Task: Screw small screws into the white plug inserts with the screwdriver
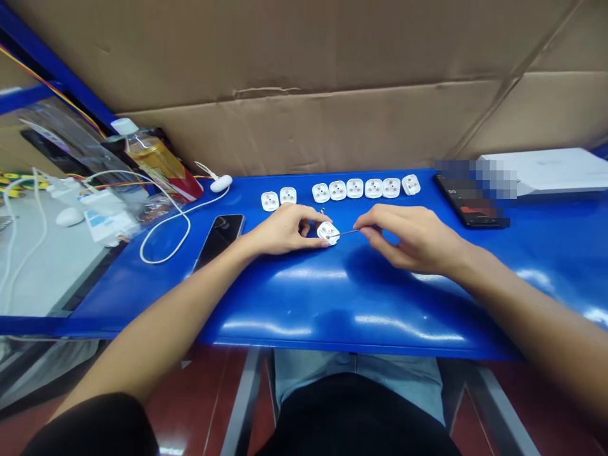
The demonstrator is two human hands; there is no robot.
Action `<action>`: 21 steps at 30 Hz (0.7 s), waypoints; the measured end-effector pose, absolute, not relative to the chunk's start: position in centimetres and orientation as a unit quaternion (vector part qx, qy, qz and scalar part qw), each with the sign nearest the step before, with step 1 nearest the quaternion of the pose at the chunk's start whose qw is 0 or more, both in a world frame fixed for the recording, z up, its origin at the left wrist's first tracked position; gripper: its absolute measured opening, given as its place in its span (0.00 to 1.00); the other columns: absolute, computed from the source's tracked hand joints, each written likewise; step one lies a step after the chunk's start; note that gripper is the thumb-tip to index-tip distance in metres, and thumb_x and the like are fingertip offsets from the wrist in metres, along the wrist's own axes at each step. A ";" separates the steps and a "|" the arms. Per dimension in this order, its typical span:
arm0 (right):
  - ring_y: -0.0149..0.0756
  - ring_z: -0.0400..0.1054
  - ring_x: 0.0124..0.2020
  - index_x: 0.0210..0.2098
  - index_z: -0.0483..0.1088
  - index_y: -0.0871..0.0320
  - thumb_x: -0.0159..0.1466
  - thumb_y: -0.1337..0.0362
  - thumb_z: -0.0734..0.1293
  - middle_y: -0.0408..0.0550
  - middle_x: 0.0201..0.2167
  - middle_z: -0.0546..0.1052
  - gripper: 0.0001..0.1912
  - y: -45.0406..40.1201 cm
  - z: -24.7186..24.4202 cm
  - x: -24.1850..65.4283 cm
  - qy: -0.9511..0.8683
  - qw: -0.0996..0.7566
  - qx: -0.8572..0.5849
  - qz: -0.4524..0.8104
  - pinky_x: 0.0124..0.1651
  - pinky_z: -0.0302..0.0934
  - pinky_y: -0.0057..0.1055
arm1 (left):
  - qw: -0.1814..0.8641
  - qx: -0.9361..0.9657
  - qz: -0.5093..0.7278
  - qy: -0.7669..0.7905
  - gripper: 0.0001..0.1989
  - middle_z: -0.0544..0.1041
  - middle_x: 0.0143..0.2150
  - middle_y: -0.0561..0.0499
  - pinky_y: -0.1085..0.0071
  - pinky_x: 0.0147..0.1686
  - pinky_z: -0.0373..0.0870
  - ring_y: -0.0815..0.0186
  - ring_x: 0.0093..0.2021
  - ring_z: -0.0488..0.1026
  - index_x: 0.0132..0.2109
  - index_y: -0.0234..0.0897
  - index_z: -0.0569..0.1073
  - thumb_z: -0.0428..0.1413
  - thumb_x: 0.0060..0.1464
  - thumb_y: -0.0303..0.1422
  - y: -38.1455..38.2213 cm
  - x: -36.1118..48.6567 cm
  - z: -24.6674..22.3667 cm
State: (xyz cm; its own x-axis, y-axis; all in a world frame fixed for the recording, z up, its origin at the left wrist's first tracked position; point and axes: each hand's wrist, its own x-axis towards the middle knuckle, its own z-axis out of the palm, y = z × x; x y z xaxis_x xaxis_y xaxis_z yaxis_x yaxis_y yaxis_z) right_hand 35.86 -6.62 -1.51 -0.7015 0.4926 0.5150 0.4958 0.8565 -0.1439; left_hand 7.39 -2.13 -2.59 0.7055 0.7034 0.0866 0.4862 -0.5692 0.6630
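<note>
My left hand [287, 229] holds a small white plastic plug part [327, 229] at the blue table's surface, thumb in front and fingers behind. Metal pieces show inside the part's recess. A thin dark metal rod-like tool [350, 232] is pinched between the thumb and forefinger of my right hand [408, 237]. Its tip reaches into the white part; whether it is a screwdriver or another tool, I cannot tell. Just behind the part lies a tiny metal piece [322, 211]. Similar white plug parts [354, 189] stand in a row farther back, several on the right and two [270, 201] on the left.
A phone [223, 237] lies left of my left hand, beside a looped white cable [189, 221]. Farther left is a bottle [159, 161]. Another dark phone [468, 199] and a white box [546, 171] sit at the back right. Cardboard [304, 82] lines the table's back.
</note>
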 end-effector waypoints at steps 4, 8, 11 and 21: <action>0.40 0.78 0.33 0.49 0.74 0.56 0.75 0.62 0.62 0.48 0.35 0.84 0.10 -6.9 -1.5 35.7 -0.916 0.272 -0.293 -0.039 0.35 0.65 0.33 | 0.313 0.869 0.173 0.343 0.25 0.72 0.30 0.53 0.70 0.30 0.58 0.68 0.29 0.65 0.53 0.37 0.84 0.66 0.58 0.51 -2.2 7.6 -2.6; 0.41 0.78 0.31 0.49 0.75 0.57 0.76 0.58 0.62 0.50 0.34 0.85 0.12 -7.4 -1.5 35.3 -0.908 0.272 -0.311 -0.066 0.31 0.62 0.34 | 0.305 0.873 0.174 0.339 0.24 0.71 0.29 0.54 0.70 0.30 0.58 0.68 0.29 0.64 0.52 0.36 0.84 0.66 0.58 0.51 -2.4 7.7 -2.6; 0.43 0.79 0.39 0.52 0.74 0.57 0.77 0.62 0.61 0.53 0.42 0.85 0.12 -7.5 -1.1 35.1 -0.918 0.259 -0.297 -0.043 0.38 0.67 0.35 | 0.305 0.870 0.176 0.345 0.24 0.71 0.29 0.55 0.70 0.30 0.57 0.68 0.28 0.63 0.52 0.37 0.84 0.67 0.58 0.50 -2.5 7.7 -2.6; 0.46 0.76 0.36 0.51 0.73 0.60 0.77 0.57 0.61 0.55 0.37 0.81 0.15 -7.9 -0.6 35.0 -0.924 0.209 -0.317 -0.051 0.36 0.63 0.37 | 0.308 0.867 0.177 0.350 0.24 0.70 0.28 0.55 0.71 0.30 0.57 0.68 0.28 0.64 0.52 0.37 0.84 0.68 0.57 0.50 -2.4 7.6 -2.6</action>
State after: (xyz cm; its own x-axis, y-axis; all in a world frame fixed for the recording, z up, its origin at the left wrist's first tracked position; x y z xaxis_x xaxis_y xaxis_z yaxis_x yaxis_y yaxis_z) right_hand 35.03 -7.94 -0.57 -0.7117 0.5640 0.4188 0.6067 0.7940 -0.0383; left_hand 7.57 -2.39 -2.56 0.6914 0.7167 0.0917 0.4981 -0.5647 0.6580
